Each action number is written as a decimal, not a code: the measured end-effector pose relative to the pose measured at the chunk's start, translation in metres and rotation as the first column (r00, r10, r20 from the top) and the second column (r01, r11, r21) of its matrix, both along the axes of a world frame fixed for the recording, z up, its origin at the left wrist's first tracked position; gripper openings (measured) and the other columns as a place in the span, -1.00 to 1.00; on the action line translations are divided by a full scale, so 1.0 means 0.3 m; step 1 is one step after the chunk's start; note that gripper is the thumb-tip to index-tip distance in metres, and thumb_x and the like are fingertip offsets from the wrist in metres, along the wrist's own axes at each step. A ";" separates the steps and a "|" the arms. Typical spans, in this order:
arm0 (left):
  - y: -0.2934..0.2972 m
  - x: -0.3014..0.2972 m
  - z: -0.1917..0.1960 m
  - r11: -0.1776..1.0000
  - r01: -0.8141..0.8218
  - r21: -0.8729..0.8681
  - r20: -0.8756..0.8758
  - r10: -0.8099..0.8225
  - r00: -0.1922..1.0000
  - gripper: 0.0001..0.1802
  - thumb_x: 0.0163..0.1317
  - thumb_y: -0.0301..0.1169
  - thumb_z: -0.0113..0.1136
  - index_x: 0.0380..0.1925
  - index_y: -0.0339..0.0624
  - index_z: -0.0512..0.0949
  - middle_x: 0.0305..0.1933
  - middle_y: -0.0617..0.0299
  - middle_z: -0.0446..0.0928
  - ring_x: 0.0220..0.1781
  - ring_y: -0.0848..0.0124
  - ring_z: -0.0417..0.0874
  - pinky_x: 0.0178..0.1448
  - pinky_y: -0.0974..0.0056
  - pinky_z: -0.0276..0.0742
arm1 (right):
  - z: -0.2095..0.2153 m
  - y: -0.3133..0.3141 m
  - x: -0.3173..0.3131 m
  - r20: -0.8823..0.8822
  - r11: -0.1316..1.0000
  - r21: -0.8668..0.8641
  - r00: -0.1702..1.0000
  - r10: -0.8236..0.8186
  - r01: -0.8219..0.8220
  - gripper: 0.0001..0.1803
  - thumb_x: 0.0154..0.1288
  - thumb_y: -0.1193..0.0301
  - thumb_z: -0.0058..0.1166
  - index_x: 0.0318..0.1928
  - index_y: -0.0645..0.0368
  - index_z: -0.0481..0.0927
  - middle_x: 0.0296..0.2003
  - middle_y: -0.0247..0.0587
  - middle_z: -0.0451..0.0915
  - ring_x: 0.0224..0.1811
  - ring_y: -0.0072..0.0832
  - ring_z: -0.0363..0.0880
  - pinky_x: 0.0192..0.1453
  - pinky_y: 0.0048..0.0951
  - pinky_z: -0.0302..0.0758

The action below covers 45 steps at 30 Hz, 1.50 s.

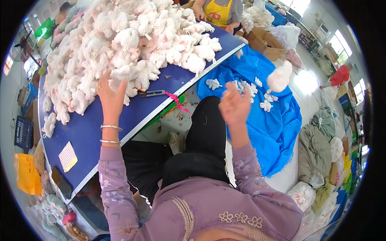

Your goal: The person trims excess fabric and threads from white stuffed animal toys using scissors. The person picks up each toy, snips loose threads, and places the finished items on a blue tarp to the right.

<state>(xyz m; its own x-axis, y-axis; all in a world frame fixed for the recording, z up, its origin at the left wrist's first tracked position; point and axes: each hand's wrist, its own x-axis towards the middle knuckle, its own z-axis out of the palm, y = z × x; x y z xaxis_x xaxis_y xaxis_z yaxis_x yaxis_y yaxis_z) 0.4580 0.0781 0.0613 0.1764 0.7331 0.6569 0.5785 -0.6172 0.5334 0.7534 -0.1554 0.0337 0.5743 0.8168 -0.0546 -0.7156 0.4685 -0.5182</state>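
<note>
A large heap of white plush toys (132,36) with pink parts covers much of the blue table (96,132). My left hand (110,95) is at the heap's near edge, its thumb and forefinger apart against the plush. Beside it lie thread snips (152,93) with a pink cord (176,101) tied on. My right hand (235,103) is out past the table edge, blurred, its fingers loosely apart with nothing visible in them. To its right a white plush toy (279,77) hangs in mid-air, apart from the hand, above a blue sheet (273,136) where several small plush toys (249,89) lie.
A yellow-aproned person (217,14) stands at the table's far side, near a cardboard box (263,43). A patterned card (67,156) and a phone (61,181) lie at the table's near left. Stuffed sacks (321,156) line the right side.
</note>
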 end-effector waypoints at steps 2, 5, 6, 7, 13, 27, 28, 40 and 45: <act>0.065 0.004 -0.071 0.996 -0.088 0.002 -0.207 0.086 0.975 -0.35 0.07 -0.19 0.30 0.10 -0.35 0.40 0.15 -0.09 0.42 0.23 0.01 0.37 0.19 0.01 0.38 | -0.109 -0.001 -0.102 0.428 0.969 -0.107 0.869 0.247 -0.223 -0.60 0.27 0.23 -0.05 -0.04 0.28 0.54 -0.47 -0.12 0.56 -0.68 -0.60 0.30 -0.63 -0.56 0.24; 0.167 -0.027 -0.214 0.981 -0.126 -0.150 -0.306 0.075 0.949 -0.38 0.05 -0.19 0.29 0.04 -0.39 0.43 0.08 -0.15 0.47 0.16 -0.05 0.45 0.16 0.03 0.41 | -0.088 -0.003 -0.217 0.528 0.774 -0.512 0.574 0.626 -0.374 -0.76 0.38 0.36 0.00 -0.07 0.26 0.55 -0.46 -0.25 0.60 -0.63 -0.73 0.33 -0.54 -0.67 0.27; 0.211 -0.054 -0.256 0.983 -0.079 -0.164 -0.290 0.028 0.957 -0.41 0.06 -0.21 0.28 0.02 -0.40 0.45 0.03 -0.18 0.50 0.11 -0.07 0.49 0.14 0.03 0.42 | -0.091 -0.001 -0.246 0.597 0.789 -0.519 0.521 0.610 -0.328 -0.77 0.40 0.36 -0.01 -0.08 0.24 0.56 -0.45 -0.31 0.60 -0.61 -0.76 0.31 -0.52 -0.69 0.25; 0.248 -0.101 -0.288 0.980 0.066 -0.188 -0.119 -0.089 0.989 -0.49 0.08 -0.27 0.27 -0.03 -0.42 0.48 -0.05 -0.19 0.54 -0.01 -0.08 0.56 0.12 0.04 0.43 | -0.098 0.002 -0.256 0.575 0.772 -0.521 0.519 0.632 -0.364 -0.78 0.39 0.37 -0.01 -0.09 0.22 0.57 -0.44 -0.34 0.60 -0.59 -0.78 0.30 -0.51 -0.70 0.24; 0.404 -0.539 -0.366 0.907 -0.166 -0.386 0.096 0.219 0.971 -0.50 0.25 -0.23 0.18 -0.01 -0.51 0.48 0.04 -0.22 0.52 0.04 0.05 0.55 0.18 0.13 0.43 | -0.101 0.083 -0.279 0.605 0.781 -0.492 0.494 0.624 -0.385 -0.76 0.33 0.28 0.05 -0.23 0.22 0.56 -0.49 -0.37 0.61 -0.60 -0.73 0.38 -0.55 -0.63 0.32; -0.333 -0.128 -0.008 0.922 0.099 -0.375 0.352 0.043 0.935 -0.79 0.29 -0.39 0.08 -0.19 -0.31 0.40 -0.18 0.15 0.38 -0.14 0.35 0.41 0.05 0.30 0.38 | 0.097 0.173 -0.477 0.792 0.898 -0.253 0.456 0.405 -0.359 -0.42 0.27 0.08 0.16 0.02 0.33 0.37 -0.18 -0.16 0.53 -0.18 -0.50 0.47 -0.08 -0.46 0.43; -0.382 -0.083 -0.021 0.938 0.198 -0.285 0.310 -0.105 0.945 -0.75 0.27 -0.39 0.13 -0.18 -0.32 0.37 -0.16 0.16 0.38 -0.12 0.38 0.40 0.06 0.32 0.36 | 0.081 0.199 -0.507 0.834 0.935 -0.181 0.456 0.310 -0.304 -0.43 0.28 0.11 0.15 0.04 0.33 0.36 -0.18 -0.14 0.51 -0.15 -0.50 0.46 -0.05 -0.45 0.42; -0.476 -0.003 -0.033 0.578 0.706 -0.410 0.766 -0.201 0.610 -0.53 0.38 -0.37 0.00 0.23 -0.33 0.25 0.09 0.00 0.43 0.09 0.31 0.51 0.14 0.25 0.47 | 0.081 0.160 -0.483 0.936 0.977 -0.207 0.278 0.214 -0.055 -0.64 0.33 0.21 0.09 -0.33 0.30 0.40 -0.57 -0.13 0.43 -0.54 -0.46 0.37 -0.42 -0.38 0.34; -0.427 -0.034 -0.070 0.531 0.693 -0.487 0.743 -0.164 0.649 -0.55 0.39 -0.37 -0.01 0.20 -0.35 0.26 0.05 0.02 0.46 0.01 0.32 0.55 0.07 0.28 0.51 | 0.079 0.146 -0.468 0.939 0.985 -0.133 0.305 0.161 -0.111 -0.70 0.28 0.28 0.14 -0.27 0.29 0.42 -0.53 -0.14 0.48 -0.51 -0.48 0.41 -0.40 -0.41 0.36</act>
